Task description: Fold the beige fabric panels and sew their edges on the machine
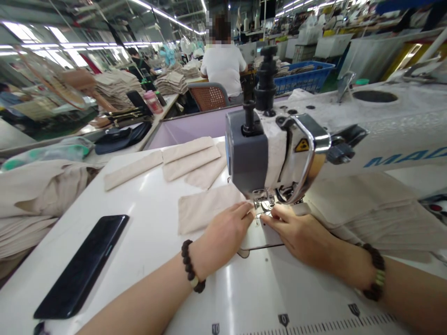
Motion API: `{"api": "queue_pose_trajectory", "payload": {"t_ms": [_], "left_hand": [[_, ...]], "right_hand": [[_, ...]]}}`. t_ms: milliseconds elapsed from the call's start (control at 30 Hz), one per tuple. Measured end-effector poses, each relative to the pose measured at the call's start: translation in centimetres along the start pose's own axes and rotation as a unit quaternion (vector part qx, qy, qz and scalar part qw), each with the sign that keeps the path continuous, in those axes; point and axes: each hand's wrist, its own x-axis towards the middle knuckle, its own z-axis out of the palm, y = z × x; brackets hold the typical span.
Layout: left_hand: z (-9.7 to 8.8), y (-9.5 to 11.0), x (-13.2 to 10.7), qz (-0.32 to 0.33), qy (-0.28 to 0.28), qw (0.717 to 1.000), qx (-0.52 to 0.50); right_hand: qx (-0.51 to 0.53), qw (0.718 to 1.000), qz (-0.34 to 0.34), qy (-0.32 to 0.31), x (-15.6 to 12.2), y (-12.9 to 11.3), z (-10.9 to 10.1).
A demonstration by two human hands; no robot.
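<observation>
A beige fabric piece [206, 209] lies flat on the left of the sewing machine's needle area, its right end reaching toward the presser foot [263, 201]. My left hand [226, 230] has its fingers pressed together on that end, just left of the foot. Close by on the right, my right hand [300, 232] is closed, with fingertips at the foot and the metal needle plate [260, 239] beneath. Its fingers hide most of whatever they grip. The grey and white machine head [258, 153] stands directly over both hands.
Several folded beige pieces [192, 156] lie behind on the white table [146, 260]. Stacked beige fabric [377, 209] sits under the machine arm at right. A black phone [84, 265] rests at left, near a fabric pile [31, 204]. A person in white [223, 65] sits ahead.
</observation>
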Motion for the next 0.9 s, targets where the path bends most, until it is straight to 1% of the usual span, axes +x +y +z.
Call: {"api": "queue_pose_trajectory", "payload": {"t_ms": [100,233,400,500,600,667,700,733,767,833,900], "left_hand": [[0.0,-0.4,0.4,-0.011,-0.003,1.000,0.008],[0.0,-0.8,0.8,-0.026,0.021,0.999,0.013],[0.3,-0.9,0.7,-0.009,0.036,0.999,0.006],[0.3,-0.5,0.4,-0.006,0.043,0.999,0.023],[-0.1,0.3,-0.1,-0.043,0.035,0.996,0.071],[-0.3,0.5,-0.4,-0.088,0.000,0.992,0.093],[-0.2,0.3,-0.5,-0.112,-0.017,0.989,0.095],[-0.1,0.0,-0.5,-0.135,-0.022,0.986,0.094],[0.2,-0.6,-0.4,-0.159,-0.013,0.983,0.089],[0.7,-1.9,-0.3,-0.201,0.042,0.975,0.088],[1.1,-3.1,-0.2,-0.224,0.080,0.966,0.095]], "right_hand": [[0.001,1.000,0.007,0.001,0.0,-0.1,0.0],[0.000,1.000,0.010,-0.013,-0.1,-0.1,-0.1],[0.008,1.000,0.009,-0.005,-0.1,-0.1,0.0],[0.011,1.000,0.007,0.004,0.0,-0.1,0.1],[0.001,1.000,0.001,0.017,-0.1,-0.1,0.3],[-0.008,1.000,-0.011,0.023,-0.3,0.1,0.5],[-0.010,0.999,-0.019,0.029,-0.4,0.3,0.6],[-0.011,0.999,-0.028,0.035,-0.6,0.5,0.8],[-0.012,0.998,-0.036,0.046,-0.6,0.6,0.9],[-0.013,0.996,-0.049,0.069,-0.7,0.9,1.0],[-0.021,0.994,-0.071,0.082,-0.8,0.6,0.6]]}}
